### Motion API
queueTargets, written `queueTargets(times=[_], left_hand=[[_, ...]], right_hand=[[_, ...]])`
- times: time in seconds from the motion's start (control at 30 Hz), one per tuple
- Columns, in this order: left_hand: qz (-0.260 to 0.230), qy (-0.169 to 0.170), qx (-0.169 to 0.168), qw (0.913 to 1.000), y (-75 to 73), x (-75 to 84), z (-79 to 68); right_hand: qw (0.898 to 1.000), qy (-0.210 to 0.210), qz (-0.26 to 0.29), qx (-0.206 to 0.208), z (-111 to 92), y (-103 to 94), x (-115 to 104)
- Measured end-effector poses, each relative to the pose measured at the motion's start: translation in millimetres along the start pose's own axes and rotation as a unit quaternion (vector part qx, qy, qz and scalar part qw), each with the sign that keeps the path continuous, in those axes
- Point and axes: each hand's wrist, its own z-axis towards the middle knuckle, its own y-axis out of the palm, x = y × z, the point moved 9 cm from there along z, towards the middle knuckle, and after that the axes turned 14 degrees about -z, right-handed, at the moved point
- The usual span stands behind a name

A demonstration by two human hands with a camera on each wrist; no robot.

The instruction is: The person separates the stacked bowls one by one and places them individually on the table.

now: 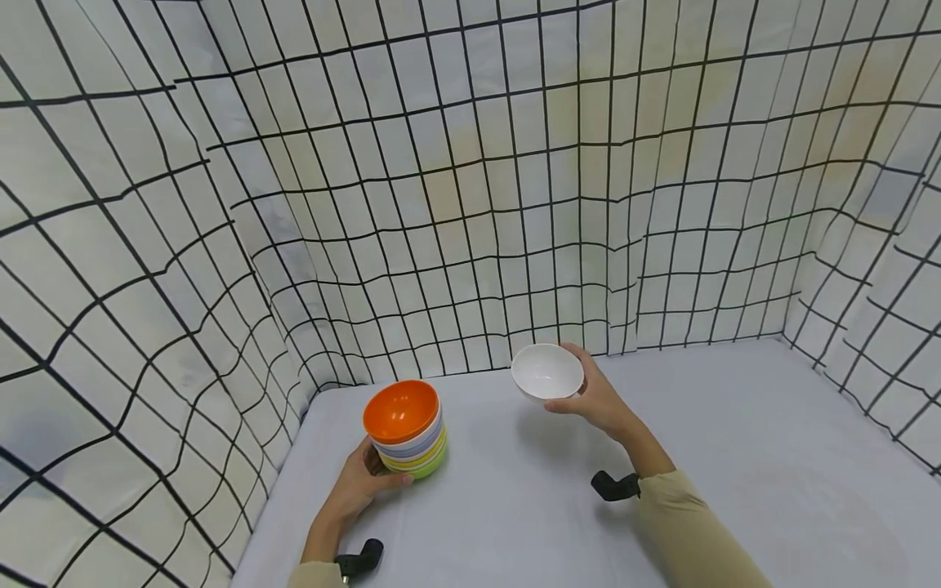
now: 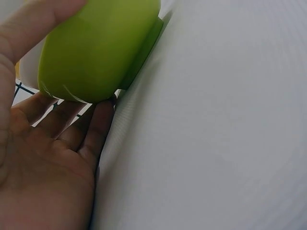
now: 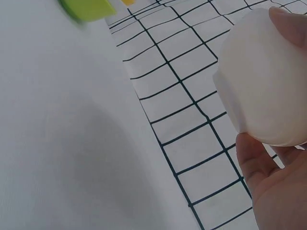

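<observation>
A stack of nested bowls stands on the table at left of centre in the head view. An orange bowl [image 1: 401, 412] is on top, and a green bowl [image 1: 430, 468] is at the bottom, with white, blue and yellow rims between. My left hand [image 1: 359, 487] grips the stack low on its near left side, thumb and fingers around the green bowl [image 2: 96, 52]. To the right, my right hand [image 1: 604, 403] holds a white bowl [image 1: 546, 372] above the table, thumb on one side and fingers on the other. The right wrist view shows the white bowl's underside [image 3: 264, 81].
A white cloth covers the table [image 1: 507, 506]. Behind it and at both sides rise pale walls with a black grid [image 1: 470, 212]. The white bowl casts a soft shadow on the cloth. Each wrist bears a black strap-on device [image 1: 616, 487].
</observation>
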Motion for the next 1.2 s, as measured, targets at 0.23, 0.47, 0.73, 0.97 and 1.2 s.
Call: queueTargets(times=[0.23,0.47,0.73,0.97,1.2], left_hand=[[0.009,0.002,0.001,1.0000,0.5,0.7,-0.9],[0.010,0.001,-0.002,0.9999,0.3,2.6,-3.3],[0.016,0.003,-0.003,0.9999,0.3,2.8,-2.5],[0.017,-0.004,-0.003,0.9999,1.0,1.1,-2.6],[0.016,0.000,-0.005,0.9999,1.4,2.3,-3.1]], right_hand=[[1.000,0.016,-0.020,0.016,-4,-18.6,25],[0.998,0.039,-0.041,0.034,-9,-41.5,38],[0.994,0.066,-0.063,0.061,-16,-76.5,56],[0.989,0.091,-0.084,0.075,-19,-93.9,73],[0.980,0.129,-0.121,0.090,-22,-103.5,97]])
